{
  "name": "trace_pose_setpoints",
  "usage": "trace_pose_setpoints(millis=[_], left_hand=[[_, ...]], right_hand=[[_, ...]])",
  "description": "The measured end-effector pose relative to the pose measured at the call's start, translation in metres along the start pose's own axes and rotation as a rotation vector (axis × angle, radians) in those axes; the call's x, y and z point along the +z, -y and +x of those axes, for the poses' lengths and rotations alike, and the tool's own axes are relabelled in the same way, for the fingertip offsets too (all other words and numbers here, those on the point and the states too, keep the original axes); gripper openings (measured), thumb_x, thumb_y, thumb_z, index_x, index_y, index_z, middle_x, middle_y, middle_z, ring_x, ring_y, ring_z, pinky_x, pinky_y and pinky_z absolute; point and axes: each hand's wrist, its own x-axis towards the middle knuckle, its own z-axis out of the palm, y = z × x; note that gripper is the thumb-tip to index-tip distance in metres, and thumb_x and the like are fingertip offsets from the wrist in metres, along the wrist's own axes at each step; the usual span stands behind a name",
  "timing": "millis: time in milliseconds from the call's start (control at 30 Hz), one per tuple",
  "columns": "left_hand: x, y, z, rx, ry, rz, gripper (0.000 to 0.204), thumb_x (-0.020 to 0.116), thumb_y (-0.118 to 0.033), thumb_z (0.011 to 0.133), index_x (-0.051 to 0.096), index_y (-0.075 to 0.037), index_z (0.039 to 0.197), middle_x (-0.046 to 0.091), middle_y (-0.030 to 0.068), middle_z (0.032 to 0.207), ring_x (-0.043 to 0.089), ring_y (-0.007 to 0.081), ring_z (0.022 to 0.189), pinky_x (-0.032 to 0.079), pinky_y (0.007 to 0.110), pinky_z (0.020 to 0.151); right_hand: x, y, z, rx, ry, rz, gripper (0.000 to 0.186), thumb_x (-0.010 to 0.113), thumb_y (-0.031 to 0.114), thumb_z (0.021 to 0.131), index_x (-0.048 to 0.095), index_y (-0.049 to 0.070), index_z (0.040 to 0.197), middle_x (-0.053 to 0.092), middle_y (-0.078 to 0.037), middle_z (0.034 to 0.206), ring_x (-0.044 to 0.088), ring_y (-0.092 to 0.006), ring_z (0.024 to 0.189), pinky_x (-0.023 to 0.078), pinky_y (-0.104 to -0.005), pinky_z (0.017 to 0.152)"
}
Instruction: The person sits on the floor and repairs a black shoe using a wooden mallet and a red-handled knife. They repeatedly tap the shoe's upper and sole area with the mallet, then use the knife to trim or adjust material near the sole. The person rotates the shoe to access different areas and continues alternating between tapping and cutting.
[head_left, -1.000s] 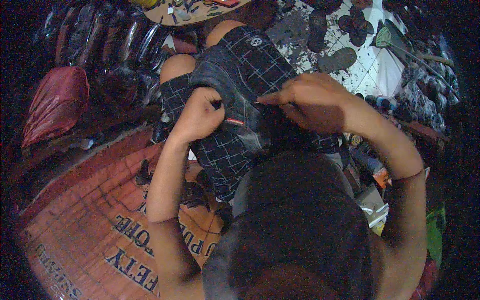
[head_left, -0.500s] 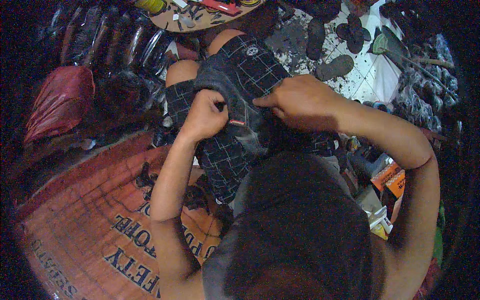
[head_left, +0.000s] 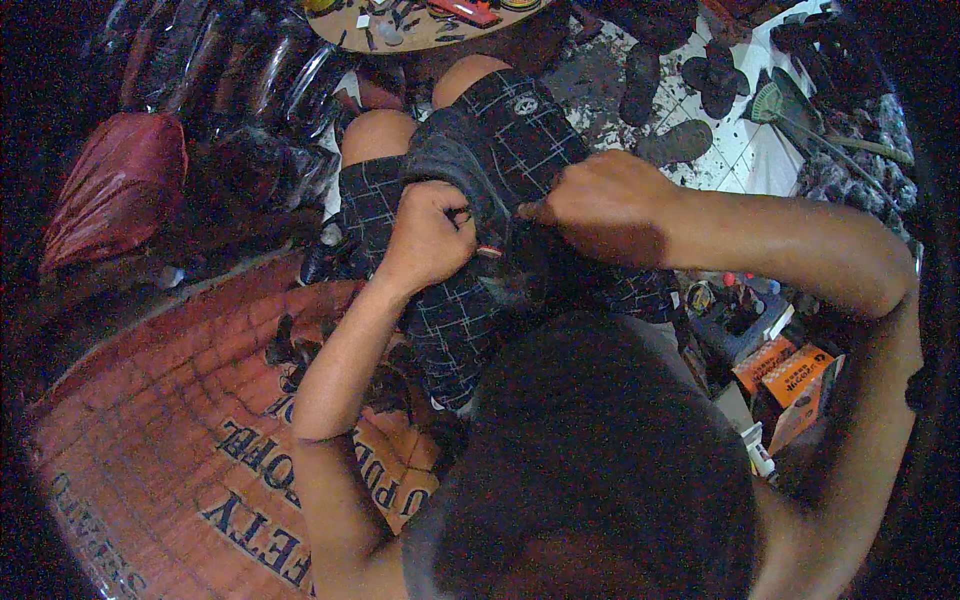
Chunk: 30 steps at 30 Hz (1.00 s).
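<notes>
Across my lap, over dark checked shorts, lies a dark grey, worn-looking piece with a rounded far end and a small red-and-white tag. I cannot tell whether it is cloth or a shoe. My left hand is closed at its left edge, thumb and fingers pinched beside the tag. On the other side my right hand is closed too, its fingertips pointing in over the piece. Whatever the right fingers hold is hidden or too small to make out.
A round table with small tools stands beyond my knees. Loose dark soles and scraps lie on white tiles, with a green brush farther right. Orange boxes sit by my right elbow; an orange printed sheet spreads at left.
The right hand's forefinger, stretched out before, is now drawn in. Both hands keep their places over the lap, while the whole view has shifted slightly.
</notes>
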Motion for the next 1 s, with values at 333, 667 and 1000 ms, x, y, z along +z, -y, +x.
trace_pose_setpoints(millis=[333, 667, 1000], left_hand=[[0.003, -0.003, 0.0, -0.073, 0.048, 0.06, 0.006, 0.07, -0.007, 0.069, 0.069, -0.001, 0.07, 0.068, 0.0197, 0.079, 0.066, 0.0394, 0.083, 0.052, 0.045, 0.078], [-0.002, 0.011, -0.002, -0.036, 0.035, -0.037, 0.007, 0.066, -0.004, 0.073, 0.066, 0.001, 0.077, 0.064, 0.0196, 0.08, 0.062, 0.0297, 0.077, 0.049, 0.042, 0.074], [-0.024, 0.02, 0.006, 0.047, 0.426, -0.17, 0.008, 0.064, -0.006, 0.08, 0.064, 0.003, 0.078, 0.06, 0.0151, 0.066, 0.055, 0.0153, 0.062, 0.046, 0.037, 0.061]], right_hand=[[0.001, 0.014, 0.006, 0.022, -0.134, 0.055, 0.015, 0.06, 0.009, 0.081, 0.072, 0.005, 0.089, 0.07, -0.021, 0.078, 0.072, -0.0393, 0.076, 0.058, -0.05, 0.066], [0.017, 0.0, 0.003, -0.007, -0.335, 0.027, 0.025, 0.062, 0.014, 0.081, 0.064, 0.007, 0.106, 0.068, -0.018, 0.081, 0.07, -0.0375, 0.074, 0.056, -0.0493, 0.064], [0.046, 0.014, -0.007, 0.213, -0.4, 0.116, 0.025, 0.057, 0.03, 0.096, 0.064, 0.007, 0.102, 0.068, -0.017, 0.084, 0.07, -0.0367, 0.078, 0.055, -0.0489, 0.066]])
